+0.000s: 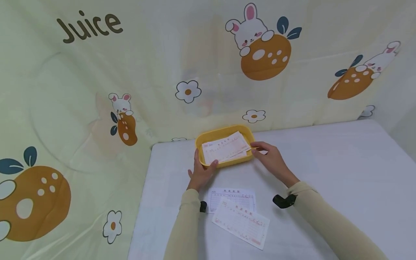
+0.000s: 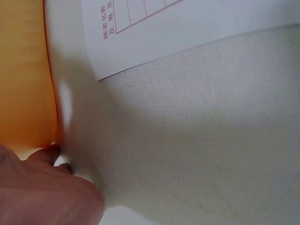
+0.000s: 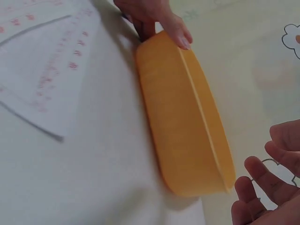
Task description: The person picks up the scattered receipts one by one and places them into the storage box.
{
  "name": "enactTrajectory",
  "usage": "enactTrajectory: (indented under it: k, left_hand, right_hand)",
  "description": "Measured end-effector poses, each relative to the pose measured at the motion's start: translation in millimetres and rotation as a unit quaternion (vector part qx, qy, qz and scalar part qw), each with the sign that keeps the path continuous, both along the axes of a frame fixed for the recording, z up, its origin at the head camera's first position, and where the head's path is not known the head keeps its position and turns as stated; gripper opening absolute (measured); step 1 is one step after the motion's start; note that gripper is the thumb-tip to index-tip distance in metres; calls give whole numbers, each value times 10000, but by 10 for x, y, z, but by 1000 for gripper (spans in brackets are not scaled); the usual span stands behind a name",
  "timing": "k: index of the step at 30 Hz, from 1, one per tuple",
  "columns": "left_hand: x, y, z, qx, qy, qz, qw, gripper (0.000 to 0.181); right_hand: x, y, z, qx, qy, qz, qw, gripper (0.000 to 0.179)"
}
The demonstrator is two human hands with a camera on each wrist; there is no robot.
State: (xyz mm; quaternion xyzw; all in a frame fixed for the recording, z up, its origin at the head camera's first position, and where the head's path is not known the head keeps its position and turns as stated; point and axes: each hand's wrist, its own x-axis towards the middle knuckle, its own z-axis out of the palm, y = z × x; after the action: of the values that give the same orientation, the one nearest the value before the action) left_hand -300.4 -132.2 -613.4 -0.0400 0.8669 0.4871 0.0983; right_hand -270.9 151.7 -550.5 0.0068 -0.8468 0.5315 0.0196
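Note:
A yellow plastic basket [image 1: 235, 162] stands at the back of the white table, with several printed paper slips [image 1: 225, 146] lying in it. My left hand [image 1: 202, 174] grips its front left corner, thumb over the rim and fingers along the outside. Close to the basket's right end is my right hand [image 1: 273, 161]; in the right wrist view its fingers [image 3: 269, 180] are loosely bent and hold nothing visible. On the table in front lie a blue-lined slip [image 1: 224, 196] and a red-printed slip [image 1: 242, 222], which partly covers the blue one.
Behind the basket hangs a pale yellow curtain [image 1: 156, 90] with rabbits, fruit and flowers, reaching down to the table's back edge. The white tabletop [image 1: 341, 173] extends to the right. Dark wrist straps [image 1: 284, 201] sit at both cuffs.

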Motion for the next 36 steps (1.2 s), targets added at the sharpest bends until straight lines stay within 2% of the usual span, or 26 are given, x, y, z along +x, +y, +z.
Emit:
enactTrajectory:
  k: [6, 15, 19, 23, 27, 32, 36]
  left_hand:
    - [17, 14, 44, 38, -9, 11, 10000, 112]
    - [-1, 25, -1, -191, -123, 143, 9996, 111]
    - [-12, 34, 8, -210, -169, 147, 9995, 111]
    - [-7, 38, 10, -156, -170, 100, 9997, 112]
    - [-15, 34, 0, -130, -185, 78, 9997, 113]
    - [-34, 17, -40, -161, -236, 123, 9995, 114]
    - [-6, 22, -23, -12, -136, 146, 9998, 114]
  right_hand:
    - [307, 107, -107, 159, -68, 71, 9998, 37]
    - [844, 194, -344, 445, -38, 75, 9990, 35]
    - [1135, 185, -498, 516, -325, -34, 9981, 30]
    - [1438, 129, -664, 444, -821, -174, 9955, 21]
    - [1681, 56, -735, 518, -1046, -351, 9925, 21]
    - [1860, -51, -790, 555, -802, -564, 9936, 19]
    - [1914, -140, -894, 971, -317, -597, 9930, 25]
